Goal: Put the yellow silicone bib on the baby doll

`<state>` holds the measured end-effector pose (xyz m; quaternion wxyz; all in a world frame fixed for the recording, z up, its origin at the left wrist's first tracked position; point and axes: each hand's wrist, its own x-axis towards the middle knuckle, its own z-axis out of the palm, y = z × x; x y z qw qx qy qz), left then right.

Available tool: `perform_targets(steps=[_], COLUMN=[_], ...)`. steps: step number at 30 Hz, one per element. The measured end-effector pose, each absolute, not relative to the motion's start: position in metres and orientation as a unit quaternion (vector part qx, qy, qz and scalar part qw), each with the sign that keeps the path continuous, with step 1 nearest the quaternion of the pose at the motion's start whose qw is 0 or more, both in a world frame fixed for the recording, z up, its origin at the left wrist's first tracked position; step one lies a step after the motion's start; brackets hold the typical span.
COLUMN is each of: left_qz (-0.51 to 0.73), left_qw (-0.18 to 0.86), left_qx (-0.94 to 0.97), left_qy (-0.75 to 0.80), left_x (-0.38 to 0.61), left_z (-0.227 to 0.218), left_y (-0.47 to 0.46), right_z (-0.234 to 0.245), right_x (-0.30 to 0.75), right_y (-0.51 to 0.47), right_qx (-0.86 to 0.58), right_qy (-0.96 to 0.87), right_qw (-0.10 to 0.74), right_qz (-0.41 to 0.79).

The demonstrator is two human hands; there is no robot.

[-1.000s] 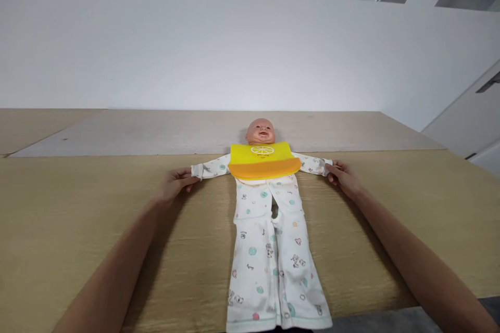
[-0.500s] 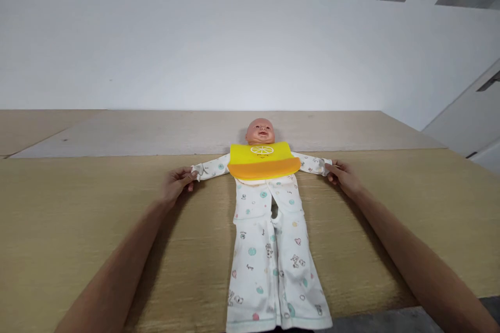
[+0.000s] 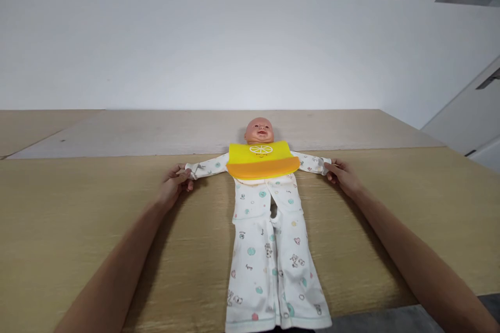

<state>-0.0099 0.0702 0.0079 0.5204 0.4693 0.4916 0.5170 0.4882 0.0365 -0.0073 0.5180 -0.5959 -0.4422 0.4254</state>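
A baby doll [image 3: 260, 130] lies on its back with its head away from me. It wears a white printed outfit [image 3: 258, 265] of top and trousers. Across its chest lies a yellow bib [image 3: 253, 155] with a lemon-slice print and an orange pocket [image 3: 263, 168]. My left hand [image 3: 175, 183] pinches the cuff of the sleeve [image 3: 209, 166] on the left side. At the other side, my right hand [image 3: 340, 176] pinches the cuff of the opposite sleeve [image 3: 310, 163]. Both sleeves are stretched out sideways; no doll hands show.
The doll rests on a wooden table [image 3: 97, 208], with a paler board strip [image 3: 164, 132] along its back. Behind rises a white wall [image 3: 234, 47] with glass above. A door [image 3: 472, 119] is at the far right. The near table edge shows at lower right.
My left hand has pulled the cuff slightly outward to the left, and that sleeve looks longer. My right hand holds about the same place. The view has shifted very slightly.
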Motion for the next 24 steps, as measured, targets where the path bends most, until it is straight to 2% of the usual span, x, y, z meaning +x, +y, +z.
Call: perform_targets(steps=[13,24], left_qz=[0.503,0.51], left_qw=[0.376,0.291], left_qx=[0.514,0.578], left_qy=[0.584,0.566], left_x=[-0.004,-0.014], left_z=[-0.003,-0.012], left_y=[0.077,0.088], right_z=[-0.005,-0.003], right_x=[0.486,0.484], right_y=[0.036,0.034], right_qx=[-0.602,-0.622], right_qy=[-0.434,-0.445], right_qw=[0.532,0.529], right_qz=[0.408,0.367])
